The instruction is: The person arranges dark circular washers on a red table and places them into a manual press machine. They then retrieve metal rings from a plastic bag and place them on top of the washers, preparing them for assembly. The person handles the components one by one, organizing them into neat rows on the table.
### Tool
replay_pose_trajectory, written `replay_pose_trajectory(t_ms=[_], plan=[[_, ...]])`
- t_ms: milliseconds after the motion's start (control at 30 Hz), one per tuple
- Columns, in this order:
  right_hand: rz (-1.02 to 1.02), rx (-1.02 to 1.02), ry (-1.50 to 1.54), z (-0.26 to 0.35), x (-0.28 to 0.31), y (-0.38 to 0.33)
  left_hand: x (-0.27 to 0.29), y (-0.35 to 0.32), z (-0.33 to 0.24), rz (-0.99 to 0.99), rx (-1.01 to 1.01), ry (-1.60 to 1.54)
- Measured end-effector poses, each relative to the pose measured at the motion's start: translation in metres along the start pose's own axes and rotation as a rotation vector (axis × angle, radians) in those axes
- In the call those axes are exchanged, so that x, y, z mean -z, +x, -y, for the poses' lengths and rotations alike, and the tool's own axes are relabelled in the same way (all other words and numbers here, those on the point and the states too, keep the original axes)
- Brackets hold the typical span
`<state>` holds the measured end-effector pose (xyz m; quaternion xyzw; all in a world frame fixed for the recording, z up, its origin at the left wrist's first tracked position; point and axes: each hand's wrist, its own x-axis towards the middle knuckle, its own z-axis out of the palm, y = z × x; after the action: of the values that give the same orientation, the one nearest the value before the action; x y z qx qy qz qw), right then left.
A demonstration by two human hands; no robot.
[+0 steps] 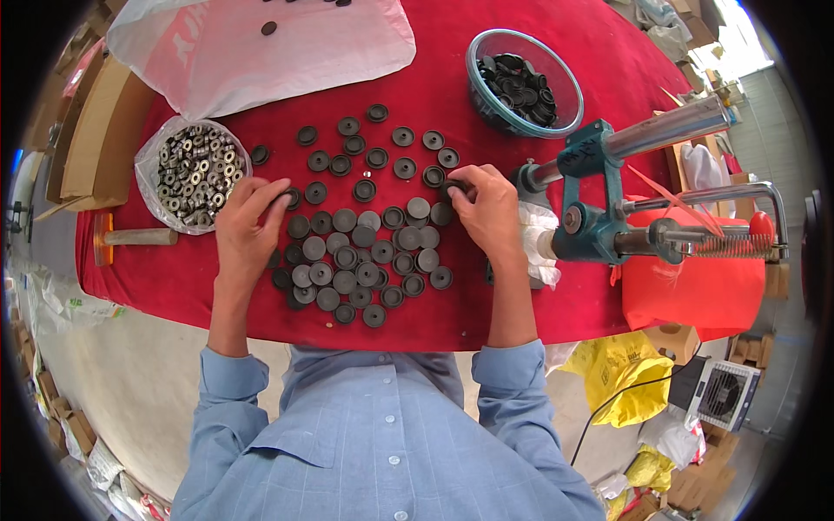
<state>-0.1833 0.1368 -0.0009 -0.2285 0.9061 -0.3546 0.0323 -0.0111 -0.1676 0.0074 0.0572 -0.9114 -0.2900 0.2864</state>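
Observation:
My left hand (248, 226) is at the left side of a group of black round caps (345, 219), its thumb and fingers pinched on a dark cap that is partly hidden. On the right side, my right hand (489, 213) pinches another black cap (455, 187) between thumb and fingers. Between the hands, many caps lie on the red cloth (373, 91). Those farther back lie apart with their hollow sides up, a small stud in the middle of several. Nearer me they are crowded and overlapping, some showing flat grey-black faces.
Left stands a bag-lined bowl of small metal rings (198, 174), beside a hammer (139, 236) and a cardboard box (104, 139). A clear tub of black caps (524, 85) is at the back right. A green hand press (591, 208) stands right; a white sack (261, 65) lies at the back.

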Motion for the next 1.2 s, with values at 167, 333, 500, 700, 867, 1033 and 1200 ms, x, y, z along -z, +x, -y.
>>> replay_pose_trajectory(t_ms=[167, 333, 500, 700, 867, 1033, 1200], plan=[[-0.048, 0.043, 0.152, 0.004, 0.012, -0.013, 0.011, -0.031, 0.020, 0.037, 0.069, 0.094], [-0.200, 0.222, -0.269, -0.003, 0.005, -0.044, 0.001, -0.040, 0.030, 0.049, 0.039, 0.090], [-0.108, 0.223, -0.297, -0.004, -0.011, -0.068, -0.007, -0.031, 0.031, 0.057, 0.029, 0.090], [-0.090, 0.203, -0.219, 0.006, -0.018, -0.052, -0.022, -0.016, 0.039, 0.060, 0.010, 0.064], [-0.126, 0.191, -0.206, 0.017, -0.033, -0.021, -0.035, 0.001, 0.031, 0.069, 0.008, 0.106], [-0.054, 0.280, -0.091, 0.037, -0.021, -0.024, -0.025, 0.005, 0.015, 0.087, -0.021, 0.200], [0.056, 0.369, -0.234, 0.038, -0.039, -0.028, -0.028, 0.004, -0.011, 0.178, 0.077, 0.035]])
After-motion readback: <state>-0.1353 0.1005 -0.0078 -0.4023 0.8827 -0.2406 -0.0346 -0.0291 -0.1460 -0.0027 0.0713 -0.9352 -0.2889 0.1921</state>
